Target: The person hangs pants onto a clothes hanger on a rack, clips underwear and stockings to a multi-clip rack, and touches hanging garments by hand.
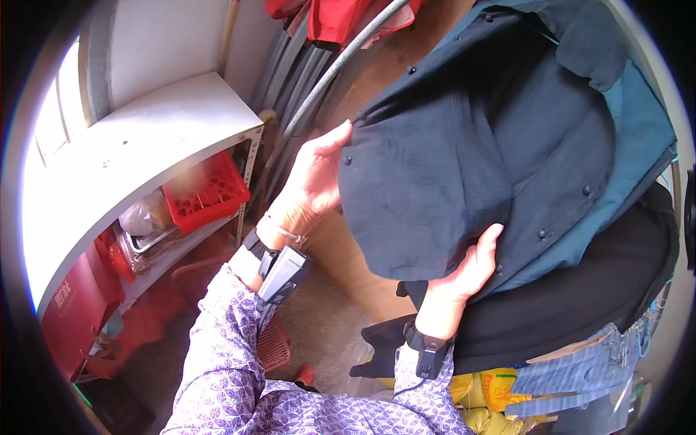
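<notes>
A dark navy shirt [420,174] with round black buttons down its front edges hangs before me, its front partly spread. My left hand [319,174] grips the left front edge near a button, thumb on top and fingers hidden behind the cloth. Lower down, my right hand [467,275] holds the hem, its thumb lying over the fabric and its other fingers out of sight underneath. A teal garment [634,138] hangs directly behind the shirt. Below it a black garment [565,319] droops past my right wrist.
At left stands a white shelf unit [181,109] with a red plastic basket [206,192] on its lower level. A metal pole [341,61] slants past red cloth [337,18]. Blue striped cloth [565,370] and yellow bags [500,388] are at lower right.
</notes>
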`<state>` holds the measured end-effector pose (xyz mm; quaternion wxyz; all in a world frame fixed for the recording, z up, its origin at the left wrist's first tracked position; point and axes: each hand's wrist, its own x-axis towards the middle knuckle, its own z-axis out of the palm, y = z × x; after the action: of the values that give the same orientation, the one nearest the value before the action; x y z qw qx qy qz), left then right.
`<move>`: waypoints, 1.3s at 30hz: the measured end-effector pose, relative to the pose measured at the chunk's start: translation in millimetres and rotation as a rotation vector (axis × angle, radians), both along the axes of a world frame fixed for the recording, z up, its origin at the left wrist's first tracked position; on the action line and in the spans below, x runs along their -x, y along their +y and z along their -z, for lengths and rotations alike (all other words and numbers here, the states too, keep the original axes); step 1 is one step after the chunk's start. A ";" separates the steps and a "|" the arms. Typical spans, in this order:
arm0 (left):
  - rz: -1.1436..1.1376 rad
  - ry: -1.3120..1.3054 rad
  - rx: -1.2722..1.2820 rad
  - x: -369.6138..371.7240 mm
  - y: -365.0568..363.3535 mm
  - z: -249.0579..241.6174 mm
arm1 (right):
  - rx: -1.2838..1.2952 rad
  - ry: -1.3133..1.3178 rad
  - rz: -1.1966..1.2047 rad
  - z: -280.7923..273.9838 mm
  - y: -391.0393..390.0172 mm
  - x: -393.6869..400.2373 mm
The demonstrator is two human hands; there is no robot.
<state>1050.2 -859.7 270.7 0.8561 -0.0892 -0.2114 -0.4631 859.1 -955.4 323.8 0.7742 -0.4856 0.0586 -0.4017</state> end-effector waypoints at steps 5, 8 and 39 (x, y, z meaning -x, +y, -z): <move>0.049 -0.005 -0.059 -0.6 -19.7 8.4 | 0.117 0.056 0.148 13.5 -9.4 12.0; -0.002 0.009 -0.066 5.6 -25.0 10.6 | 0.056 0.066 0.164 15.6 -11.4 18.7; -0.289 -0.343 -0.448 58.5 -9.6 52.3 | 0.052 0.290 0.405 68.3 -46.3 26.1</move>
<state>991.6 -869.4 218.4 0.8632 0.2121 -0.2560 -0.3799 833.0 -1001.7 255.6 0.6487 -0.5364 0.2547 -0.4760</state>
